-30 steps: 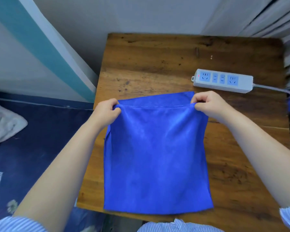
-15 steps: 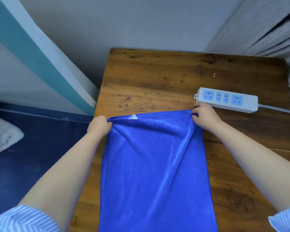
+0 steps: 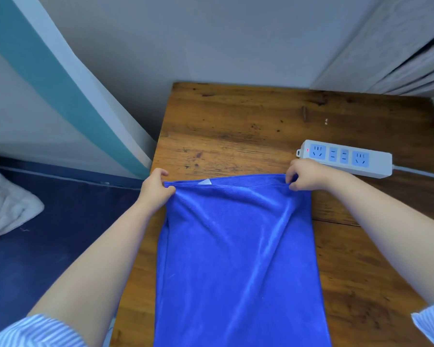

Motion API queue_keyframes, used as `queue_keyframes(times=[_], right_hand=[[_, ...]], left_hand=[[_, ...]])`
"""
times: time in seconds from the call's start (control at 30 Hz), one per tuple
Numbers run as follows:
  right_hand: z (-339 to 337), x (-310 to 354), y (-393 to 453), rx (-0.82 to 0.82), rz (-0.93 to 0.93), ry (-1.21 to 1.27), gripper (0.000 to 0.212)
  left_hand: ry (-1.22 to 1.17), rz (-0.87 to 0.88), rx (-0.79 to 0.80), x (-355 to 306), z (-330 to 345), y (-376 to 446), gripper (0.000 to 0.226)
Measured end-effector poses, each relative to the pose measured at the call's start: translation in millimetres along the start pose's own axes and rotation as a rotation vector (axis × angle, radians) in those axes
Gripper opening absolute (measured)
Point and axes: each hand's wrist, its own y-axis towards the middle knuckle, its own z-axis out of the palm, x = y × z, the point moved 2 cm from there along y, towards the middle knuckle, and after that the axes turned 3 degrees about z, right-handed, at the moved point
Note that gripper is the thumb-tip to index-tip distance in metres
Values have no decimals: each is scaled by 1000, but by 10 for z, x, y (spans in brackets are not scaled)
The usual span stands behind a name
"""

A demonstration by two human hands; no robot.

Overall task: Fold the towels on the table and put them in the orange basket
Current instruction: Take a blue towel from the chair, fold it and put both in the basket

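Two hands pinch blue towel [image 3: 236, 259] far corners: left grip [image 3: 156, 190], right grip [image 3: 305, 176].

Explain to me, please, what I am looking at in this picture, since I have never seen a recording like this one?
There is no machine: a person wears a camera on the head, looking down at their own bare arms. A blue towel lies along a wooden table. The left hand and the right hand each pinch one far corner of the towel's top layer. A white power strip lies just beyond the right hand. The orange basket is not in view.
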Motion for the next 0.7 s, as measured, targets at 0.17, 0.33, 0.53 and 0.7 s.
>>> queue_keyframes(times=[0.17, 0.33, 0.53, 0.7], right_hand=[[-63, -47, -110, -75, -1, 109, 4], [-132, -184, -307, -83, 91, 133, 11], [-172, 36, -546, -63, 70, -91, 11], [-178, 181, -850, -113, 99, -185, 12]], left_hand=[[190, 41, 65, -87, 2, 46, 29], [312, 90, 225, -105, -133, 15, 16], [446, 188, 317, -145, -353, -203, 25], [578, 263, 275, -141, -570, -500, 17]])
